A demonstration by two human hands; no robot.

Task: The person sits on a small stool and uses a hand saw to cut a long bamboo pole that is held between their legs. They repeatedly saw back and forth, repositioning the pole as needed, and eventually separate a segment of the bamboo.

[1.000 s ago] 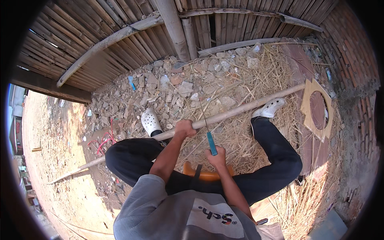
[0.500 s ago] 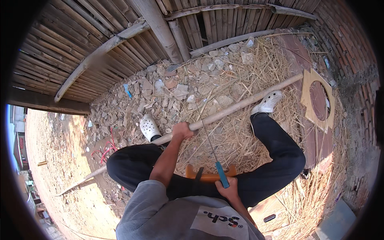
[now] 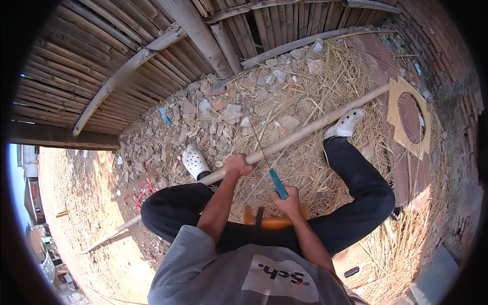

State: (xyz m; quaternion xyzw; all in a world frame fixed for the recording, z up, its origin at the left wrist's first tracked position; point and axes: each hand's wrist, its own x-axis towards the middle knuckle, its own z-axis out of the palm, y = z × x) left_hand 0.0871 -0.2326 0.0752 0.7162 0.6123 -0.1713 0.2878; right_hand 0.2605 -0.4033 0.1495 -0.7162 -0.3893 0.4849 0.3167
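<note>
A long wooden pole [image 3: 306, 133] runs slantwise from the lower left to the upper right, passing over my left leg. My left hand [image 3: 237, 165] is wrapped round it near the middle. To the right of that grip, the thin blade of a hand saw [image 3: 277, 184] crosses the pole; whether its teeth have cut in is too small to tell. The saw's teal handle is gripped in my right hand [image 3: 288, 200], on the near side of the pole.
Straw and broken stones [image 3: 203, 109] cover the ground. Beyond them stands a slatted bamboo wall [image 3: 127, 86]. A yellowish board with a round hole [image 3: 425, 119] lies near the pole's far end, beside a brick wall [image 3: 442, 51]. An orange object [image 3: 277, 222] sits between my legs.
My right hand has pushed the saw forward, bringing its handle nearer the pole. The left hand keeps its grip. The whole view has shifted slightly.
</note>
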